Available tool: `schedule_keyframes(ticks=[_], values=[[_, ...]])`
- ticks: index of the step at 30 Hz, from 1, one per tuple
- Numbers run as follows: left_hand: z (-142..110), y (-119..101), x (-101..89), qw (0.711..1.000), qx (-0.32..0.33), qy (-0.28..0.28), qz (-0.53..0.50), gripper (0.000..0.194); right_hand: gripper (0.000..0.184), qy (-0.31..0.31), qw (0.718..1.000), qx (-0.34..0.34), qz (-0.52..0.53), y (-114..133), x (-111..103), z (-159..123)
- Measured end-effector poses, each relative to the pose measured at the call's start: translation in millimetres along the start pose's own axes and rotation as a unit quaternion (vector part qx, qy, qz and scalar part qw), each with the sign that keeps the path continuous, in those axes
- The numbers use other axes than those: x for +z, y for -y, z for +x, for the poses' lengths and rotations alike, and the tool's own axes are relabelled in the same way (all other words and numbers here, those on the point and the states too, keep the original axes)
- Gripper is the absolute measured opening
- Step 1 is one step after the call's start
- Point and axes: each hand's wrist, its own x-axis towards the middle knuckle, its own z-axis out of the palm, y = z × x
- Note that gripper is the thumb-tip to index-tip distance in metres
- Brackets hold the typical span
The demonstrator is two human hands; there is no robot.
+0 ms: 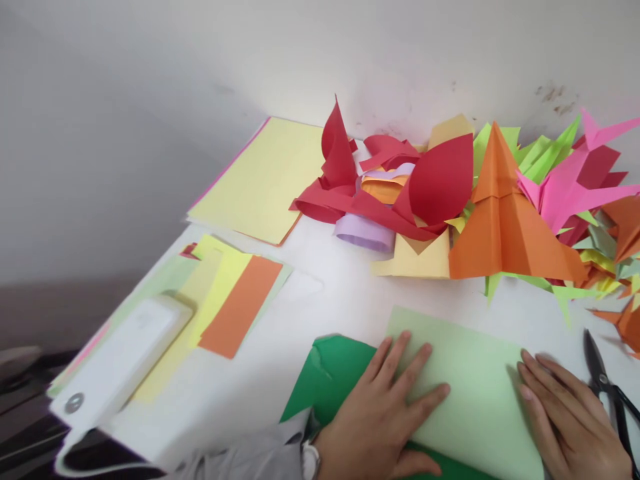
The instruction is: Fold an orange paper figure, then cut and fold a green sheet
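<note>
A pale green sheet of paper (480,380) lies at the front of the table, partly over a dark green sheet (333,373). My left hand (385,407) rests flat on the pale sheet's left part, its fingers spread. Along the right edge of the same sheet lies my right hand (570,413), fingers stretched out and side by side, with nothing visible in it. Just beyond that hand is a pair of black scissors (603,380), its handles partly hidden by the hand.
Folded paper shapes stand along the wall: red pieces (440,180), an orange plane (500,227) and pink folds (565,187). A stack of yellow sheets (255,180) lies at the back left. Nearer are cut paper strips (243,307) and a white power strip (125,353) with a cable.
</note>
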Motion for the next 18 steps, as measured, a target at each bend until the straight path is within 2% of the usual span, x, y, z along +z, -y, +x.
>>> schedule_keyframes(ticks=[9, 18], values=[[-0.6, -2.2, -2.6, 0.999, -0.051, 0.002, -0.002, 0.09, 0.038, 0.006, 1.0, 0.0, 0.002, -4.9, 2.4, -3.6], [-1.3, -3.1, -3.0, 0.998, -0.052, 0.028, 0.023, 0.083, 0.039, 0.0, 1.0, -0.006, 0.012, -2.9, 0.9, -2.0]])
